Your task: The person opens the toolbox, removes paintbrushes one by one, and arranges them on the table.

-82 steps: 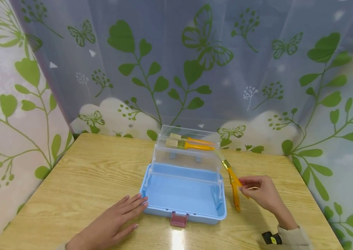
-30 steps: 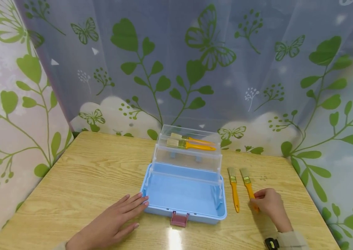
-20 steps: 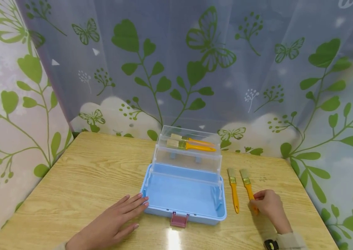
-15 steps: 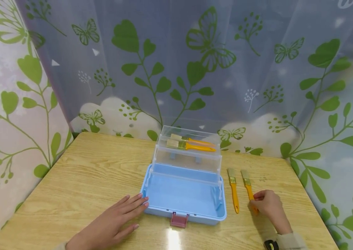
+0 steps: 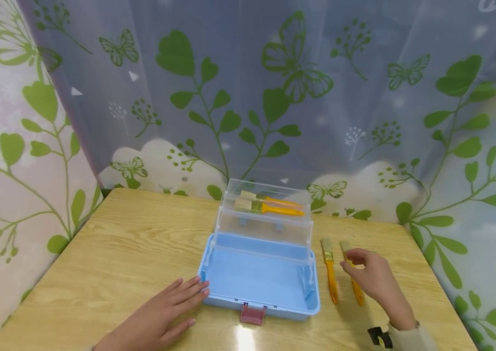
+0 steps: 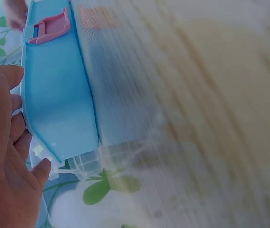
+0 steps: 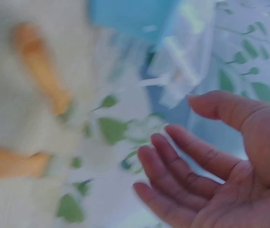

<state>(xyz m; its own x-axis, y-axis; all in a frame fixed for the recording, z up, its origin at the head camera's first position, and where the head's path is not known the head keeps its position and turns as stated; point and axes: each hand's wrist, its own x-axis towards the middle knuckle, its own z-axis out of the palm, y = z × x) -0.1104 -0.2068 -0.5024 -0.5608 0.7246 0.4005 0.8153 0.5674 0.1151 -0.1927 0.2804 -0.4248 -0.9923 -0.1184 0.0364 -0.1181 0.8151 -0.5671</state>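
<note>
Right hand (image 5: 368, 275) now lifted off the outer brush (image 5: 352, 278), fingers loose, hovering just above its handle. Brush flat on the desk (image 5: 134, 243), beside the blue box (image 5: 258, 273). Left hand (image 5: 160, 317) flat, fingertips touching the box.

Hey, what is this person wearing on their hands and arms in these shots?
Both hands are bare: no gloves or rings show. The right hand ends in a light beige sleeve cuff, with a small black device bearing a yellow mark at the wrist. The left hand shows only a sliver of pale sleeve at the frame's bottom edge.
</note>
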